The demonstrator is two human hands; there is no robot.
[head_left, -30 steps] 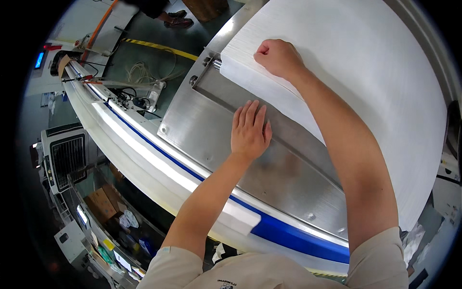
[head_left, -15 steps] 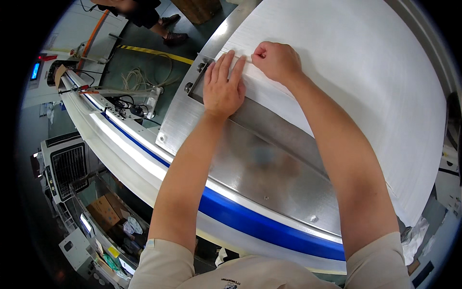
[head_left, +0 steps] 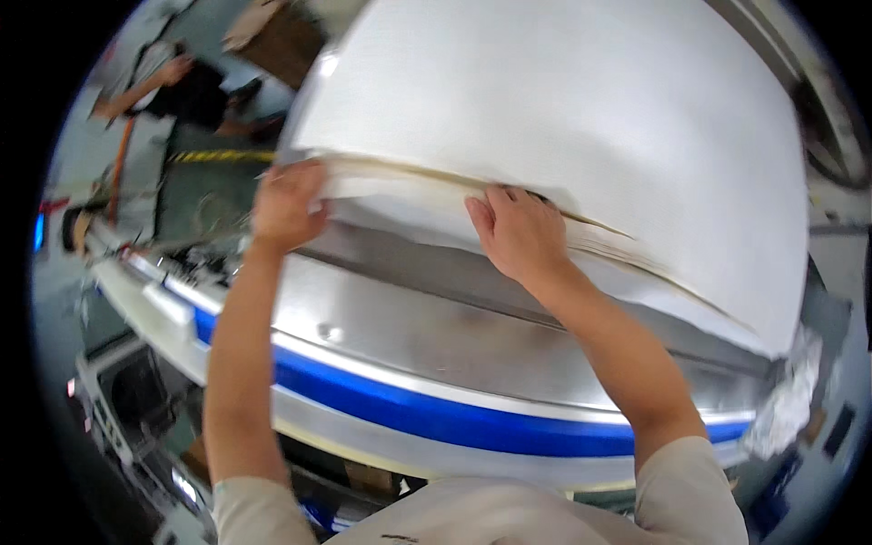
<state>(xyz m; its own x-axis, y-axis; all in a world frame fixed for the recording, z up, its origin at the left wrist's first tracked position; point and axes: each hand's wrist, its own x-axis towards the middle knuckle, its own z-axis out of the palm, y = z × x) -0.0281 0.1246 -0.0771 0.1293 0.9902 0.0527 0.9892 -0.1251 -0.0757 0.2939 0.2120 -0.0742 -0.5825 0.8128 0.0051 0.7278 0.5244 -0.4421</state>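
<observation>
A large stack of thin white sheets point(head_left: 581, 109) covers the metal table, its near edge uneven and partly split open into a long gap. My left hand point(head_left: 289, 204) is closed at the left end of this edge, blurred, with the sheets' corner at its fingers. Farther right, my right hand point(head_left: 525, 229) grips the near layers, its fingertips curled over into the gap and mostly hidden there. A small dark patch shows beside these fingertips; I cannot tell what it is. The layers fan out to the right of this hand.
A bare metal strip point(head_left: 409, 300) and a blue band point(head_left: 454, 413) run along the table's near side. Crumpled white material point(head_left: 786, 400) hangs at the right corner. Another person point(head_left: 186, 91) is at the far left, near a brown box point(head_left: 277, 41).
The view has turned and shifted. My left hand has gone from lying flat to curled at the sheets' end. My right hand has moved right along the edge, where the layers now gape apart.
</observation>
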